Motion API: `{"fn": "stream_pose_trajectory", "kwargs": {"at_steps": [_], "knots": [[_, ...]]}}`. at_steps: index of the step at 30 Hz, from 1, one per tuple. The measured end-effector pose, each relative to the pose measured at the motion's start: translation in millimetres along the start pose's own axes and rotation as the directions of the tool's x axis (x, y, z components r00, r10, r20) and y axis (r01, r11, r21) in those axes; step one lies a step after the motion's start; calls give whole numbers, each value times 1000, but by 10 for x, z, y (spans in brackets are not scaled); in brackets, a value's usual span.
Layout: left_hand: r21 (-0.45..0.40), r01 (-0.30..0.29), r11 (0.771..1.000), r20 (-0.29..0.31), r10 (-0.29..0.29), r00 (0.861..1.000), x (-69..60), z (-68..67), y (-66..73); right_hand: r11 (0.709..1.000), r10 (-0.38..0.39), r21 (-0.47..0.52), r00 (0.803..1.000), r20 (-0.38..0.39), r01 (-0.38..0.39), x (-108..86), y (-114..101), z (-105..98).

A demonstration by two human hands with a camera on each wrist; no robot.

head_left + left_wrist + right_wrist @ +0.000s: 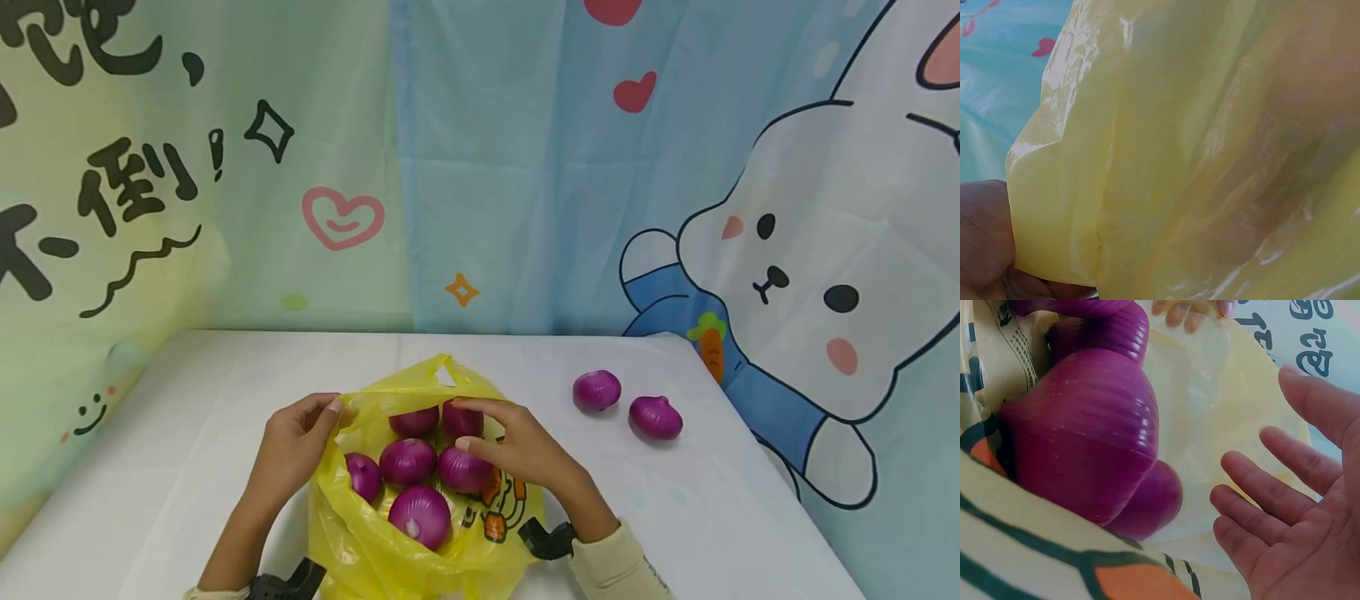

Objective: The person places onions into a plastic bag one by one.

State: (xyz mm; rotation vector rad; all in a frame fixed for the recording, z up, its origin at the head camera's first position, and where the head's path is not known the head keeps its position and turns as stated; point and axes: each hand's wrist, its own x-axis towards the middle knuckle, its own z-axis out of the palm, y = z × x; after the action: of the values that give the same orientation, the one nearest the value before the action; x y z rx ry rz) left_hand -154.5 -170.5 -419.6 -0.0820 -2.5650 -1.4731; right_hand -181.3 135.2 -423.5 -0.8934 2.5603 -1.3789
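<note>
My left hand point(294, 443) pinches the rim of a yellow plastic bag point(348, 542) at its left side; in the left wrist view the film hides most of the fingers. Inside the bag's mouth lie several purple onions, among them a front onion point(420, 517) and a middle onion point(408, 461). My right hand point(527, 443) is over the bag's right side, partly covering an onion point(463, 472). In the right wrist view its fingers are spread and hold nothing, apart from the large onion point(1085, 437) beside them.
Two more onions, a left one point(597, 390) and a right one point(656, 418), lie on the white table point(180, 433) to the right of the bag. A printed curtain point(480, 167) hangs behind the table.
</note>
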Motion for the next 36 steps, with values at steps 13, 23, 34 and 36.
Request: {"fn": "stream_pose_trajectory", "kwargs": {"at_steps": [13,23,34,36], "knots": [[-8,-8,1000,-5,8,1000,-2,-1,6,994,-44,94,998,-49,48,-45,-30,-114],[5,-24,1000,0,24,1000,0,10,-37,988,-54,128,967,-249,88,-104,29,-271],[-3,-12,1000,6,12,1000,1,18,-31,990,-62,93,927,-370,103,-162,126,-478],[-1,-11,1000,6,11,1000,4,20,-29,989,-56,106,922,-382,104,-169,143,-511]]}}
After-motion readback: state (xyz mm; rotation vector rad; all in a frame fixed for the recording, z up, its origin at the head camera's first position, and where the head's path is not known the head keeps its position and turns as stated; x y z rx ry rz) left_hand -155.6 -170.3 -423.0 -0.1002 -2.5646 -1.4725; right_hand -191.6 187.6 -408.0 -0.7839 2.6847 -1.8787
